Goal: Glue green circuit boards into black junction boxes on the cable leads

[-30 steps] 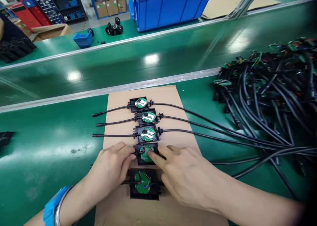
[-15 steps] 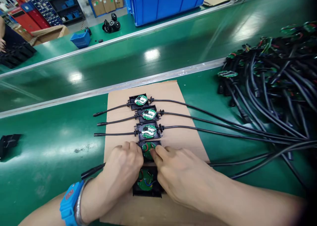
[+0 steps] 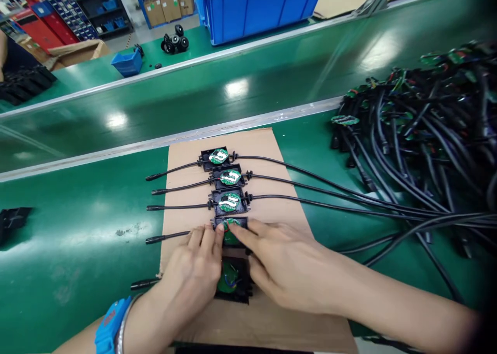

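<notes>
Several black housings with green circuit boards form a column on a cardboard sheet [image 3: 287, 318]. My left hand [image 3: 194, 261] has its fingers bent together at the left edge of the fourth housing [image 3: 235, 242], closed on something I cannot make out. My right hand [image 3: 283, 261] reaches in from the right, index finger on that housing's board and thumb lower and apart. Below, partly behind my left hand, lies the nearest housing [image 3: 243, 284]. The three farther housings, such as the third [image 3: 230, 202], carry white material on their boards, with black cables leaving both sides.
Piled cables with boards [image 3: 423, 105] cover the right side. A large blue crate [image 3: 260, 10], a small blue bin [image 3: 127, 63] and black wheels [image 3: 175, 41] stand beyond the rail. Black parts [image 3: 13, 224] lie far left. At upper left a person's arm [image 3: 3, 51] shows.
My right index finger has stretched across the fourth board and the thumb has moved down. My left hand has turned slightly; the fourth housing's left cable now shows beside it.
</notes>
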`<control>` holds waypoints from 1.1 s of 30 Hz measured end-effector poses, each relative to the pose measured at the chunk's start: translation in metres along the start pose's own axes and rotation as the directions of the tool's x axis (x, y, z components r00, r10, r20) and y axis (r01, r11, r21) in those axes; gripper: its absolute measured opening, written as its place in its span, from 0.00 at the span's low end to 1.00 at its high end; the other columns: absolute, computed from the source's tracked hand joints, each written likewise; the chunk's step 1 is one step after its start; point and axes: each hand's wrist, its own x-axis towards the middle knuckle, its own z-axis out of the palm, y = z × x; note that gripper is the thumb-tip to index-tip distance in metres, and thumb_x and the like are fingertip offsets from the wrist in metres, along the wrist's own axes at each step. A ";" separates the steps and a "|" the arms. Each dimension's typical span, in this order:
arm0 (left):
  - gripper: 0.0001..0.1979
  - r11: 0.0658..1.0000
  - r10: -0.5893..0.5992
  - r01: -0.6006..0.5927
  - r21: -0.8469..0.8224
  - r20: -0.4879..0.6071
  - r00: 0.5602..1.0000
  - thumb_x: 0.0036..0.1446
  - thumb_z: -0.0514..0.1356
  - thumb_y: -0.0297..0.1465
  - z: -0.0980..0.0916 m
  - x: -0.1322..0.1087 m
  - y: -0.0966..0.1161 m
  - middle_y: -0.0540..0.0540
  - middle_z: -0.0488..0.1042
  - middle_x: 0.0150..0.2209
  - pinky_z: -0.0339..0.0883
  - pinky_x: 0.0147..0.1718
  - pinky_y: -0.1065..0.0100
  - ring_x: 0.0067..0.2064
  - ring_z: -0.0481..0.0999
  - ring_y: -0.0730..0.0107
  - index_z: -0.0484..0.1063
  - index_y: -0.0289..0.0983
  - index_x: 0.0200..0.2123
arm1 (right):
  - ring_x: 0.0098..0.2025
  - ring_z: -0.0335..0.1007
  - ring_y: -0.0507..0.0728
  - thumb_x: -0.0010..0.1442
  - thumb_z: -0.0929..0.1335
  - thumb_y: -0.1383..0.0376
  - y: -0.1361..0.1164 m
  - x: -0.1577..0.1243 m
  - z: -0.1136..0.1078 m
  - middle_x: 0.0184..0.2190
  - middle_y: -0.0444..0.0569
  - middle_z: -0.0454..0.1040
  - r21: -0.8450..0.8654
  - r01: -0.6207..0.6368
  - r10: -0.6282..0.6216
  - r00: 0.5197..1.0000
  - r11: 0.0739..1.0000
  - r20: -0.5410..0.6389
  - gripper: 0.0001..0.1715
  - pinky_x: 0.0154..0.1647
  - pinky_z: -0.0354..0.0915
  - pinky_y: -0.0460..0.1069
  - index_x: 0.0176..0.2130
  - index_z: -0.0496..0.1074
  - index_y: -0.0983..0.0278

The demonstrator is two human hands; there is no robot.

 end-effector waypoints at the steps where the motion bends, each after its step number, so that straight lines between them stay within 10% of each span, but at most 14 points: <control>1: 0.28 0.998 -0.016 0.017 -0.066 0.023 1.000 0.47 0.51 0.19 -0.003 0.001 -0.003 0.34 0.76 0.43 0.76 0.34 0.60 0.40 0.77 0.55 0.67 0.24 0.54 | 0.33 0.69 0.59 0.56 0.61 0.68 0.004 -0.003 -0.004 0.36 0.53 0.71 0.059 -0.014 0.013 1.000 0.998 0.012 0.19 0.32 0.61 0.51 0.48 0.66 0.67; 5: 0.24 0.959 -0.115 0.093 -0.269 -0.066 0.991 0.54 0.52 0.22 -0.011 0.004 -0.012 0.36 0.70 0.52 0.74 0.39 0.56 0.46 0.73 0.55 0.66 0.31 0.55 | 0.31 0.66 0.56 0.56 0.61 0.71 0.010 -0.013 -0.016 0.31 0.48 0.70 0.152 -0.112 0.105 0.993 0.982 0.050 0.10 0.31 0.59 0.49 0.40 0.64 0.66; 10: 0.14 0.872 0.048 -0.085 -0.482 -0.088 0.995 0.59 0.52 0.21 -0.004 0.012 -0.015 0.44 0.73 0.46 0.70 0.43 0.59 0.43 0.71 0.61 0.71 0.36 0.46 | 0.30 0.65 0.56 0.60 0.60 0.69 0.006 -0.013 -0.004 0.31 0.49 0.70 0.059 -0.096 0.097 0.995 0.994 -0.024 0.07 0.31 0.58 0.50 0.37 0.66 0.64; 18: 0.13 0.831 0.107 -0.116 -0.544 -0.048 0.993 0.57 0.52 0.19 0.008 0.015 -0.017 0.46 0.73 0.47 0.65 0.47 0.59 0.46 0.69 0.61 0.70 0.35 0.44 | 0.28 0.59 0.53 0.62 0.58 0.73 0.026 -0.007 0.040 0.26 0.47 0.63 -0.052 0.037 -0.056 0.892 0.998 -0.448 0.12 0.28 0.56 0.47 0.28 0.64 0.65; 26: 0.31 0.877 0.078 -0.067 -0.475 0.003 0.997 0.48 0.52 0.17 0.004 0.017 -0.007 0.45 0.72 0.45 0.65 0.45 0.59 0.43 0.69 0.61 0.61 0.39 0.57 | 0.28 0.60 0.54 0.54 0.59 0.77 0.025 -0.008 0.033 0.28 0.47 0.67 -0.175 0.022 -0.062 0.971 0.984 -0.229 0.11 0.24 0.50 0.49 0.32 0.66 0.64; 33: 0.12 0.943 0.064 -0.179 -0.280 -0.377 0.924 0.56 0.54 0.23 0.030 0.030 -0.005 0.49 0.73 0.29 0.60 0.26 0.66 0.28 0.67 0.67 0.72 0.39 0.42 | 0.30 0.61 0.57 0.53 0.64 0.69 0.025 -0.009 0.040 0.30 0.49 0.69 -0.441 0.055 -0.196 0.939 0.896 -0.282 0.07 0.27 0.56 0.52 0.35 0.68 0.66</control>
